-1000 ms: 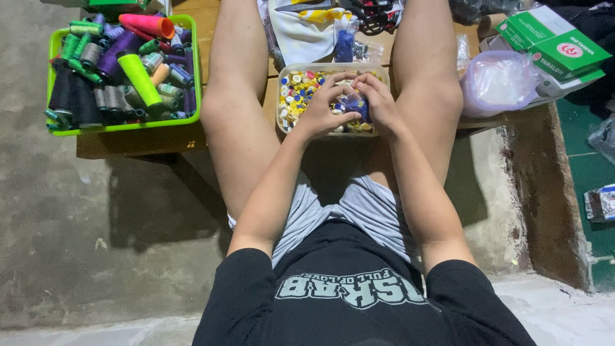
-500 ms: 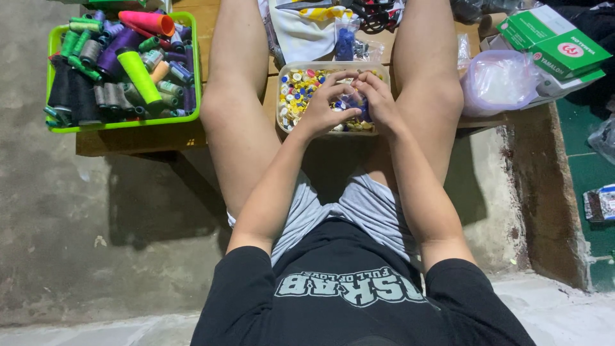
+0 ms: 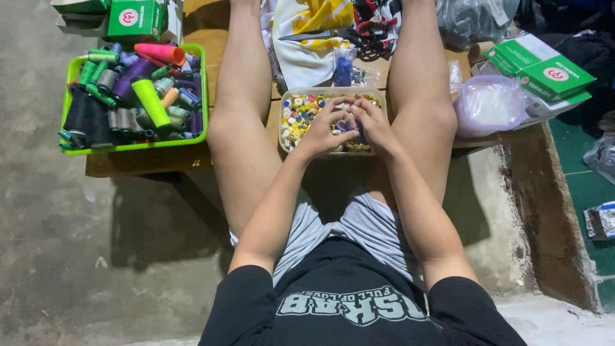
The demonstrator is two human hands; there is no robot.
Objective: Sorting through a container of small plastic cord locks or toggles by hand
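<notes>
A clear plastic box [image 3: 286, 110] of small colourful buttons sits between my knees on a wooden board. Both my hands rest over the box. My left hand [image 3: 323, 128] has its fingers bent down onto the buttons. My right hand [image 3: 370, 123] is beside it, fingertips meeting the left hand's over something small and dark blue. What the fingers pinch is too small to make out.
A green basket [image 3: 73, 148] of thread spools stands at the left. Green boxes [image 3: 543, 72] and a plastic bag [image 3: 490, 106] lie at the right. Cloth, scissors [image 3: 320, 35] and a small bag lie beyond the box. My bare legs flank the box.
The hands stay over the button box, with only small finger movement. The view has shifted slightly.
</notes>
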